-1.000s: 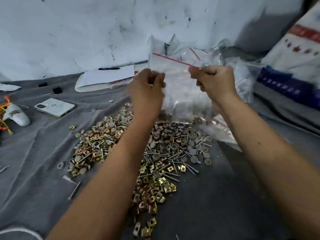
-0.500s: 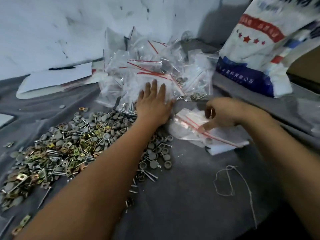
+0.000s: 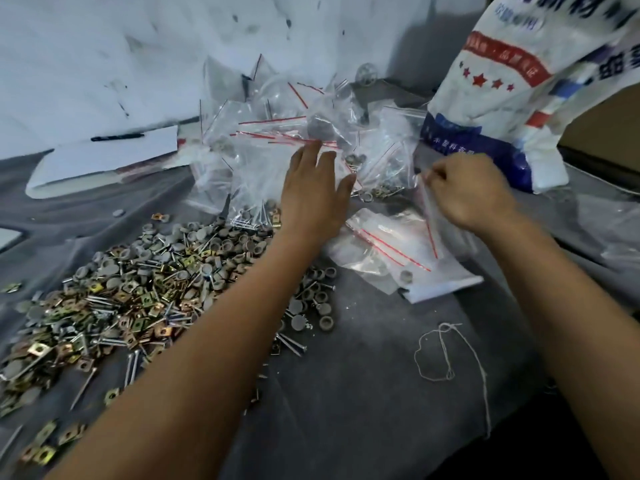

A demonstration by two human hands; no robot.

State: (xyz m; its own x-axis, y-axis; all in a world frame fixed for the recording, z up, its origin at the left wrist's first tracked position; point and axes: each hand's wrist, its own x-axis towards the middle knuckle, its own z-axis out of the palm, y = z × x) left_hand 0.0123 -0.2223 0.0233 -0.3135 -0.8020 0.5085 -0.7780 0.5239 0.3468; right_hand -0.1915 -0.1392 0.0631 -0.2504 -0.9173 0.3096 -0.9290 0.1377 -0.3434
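**A:** Head view. Hands?

**B:** Left hand (image 3: 313, 199) is flat with the fingers straight, at the front of the pile of filled bags (image 3: 277, 150). It probably touches the pile, but I can't be sure. Right hand (image 3: 467, 192) is curled, thumb and fingers pinching the red-striped top edge of an empty bag (image 3: 429, 216). The bag hangs tilted, just above the stack of empty bags (image 3: 391, 244).

**A:** Where does the packing stand?

**B:** Partway, by my reading. A good many bags lie sealed against the wall, screws and caps showing through the plastic. The heap of loose parts (image 3: 156, 278) is large: screws, square brass nuts and grey caps spread across the grey cloth (image 3: 363, 393) on the left.

**A:** And the bag in hand?

**B:** Nothing in it that I can see, mouth not yet opened. Opening, filling and sealing are all left for this one, and plenty of parts remain for more.

**A:** Anything else?

**B:** A loose string (image 3: 446, 355) near the right forearm, and a printed sack (image 3: 519, 81) at the back right.
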